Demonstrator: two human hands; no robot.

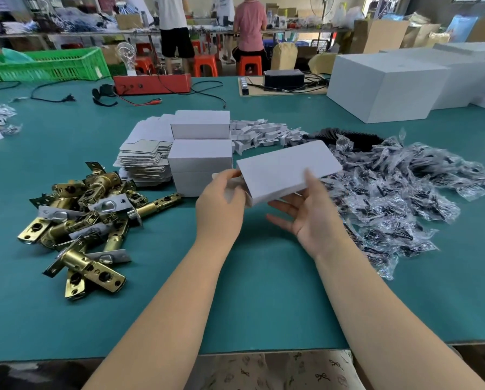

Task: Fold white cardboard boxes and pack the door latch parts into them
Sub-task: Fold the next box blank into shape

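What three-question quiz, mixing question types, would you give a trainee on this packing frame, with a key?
1. True or false: the white box held by both hands is resting flat on the green table.
2. Multiple choice: the brass door latch parts lie on the person's A) left, B) right, C) inside the green crate.
3. Fill in: on the person's right lies a heap of small clear plastic ___.

Key
1. False: it is held above the table, left hand at its open end, right hand under its near side.
2. A
3. bags
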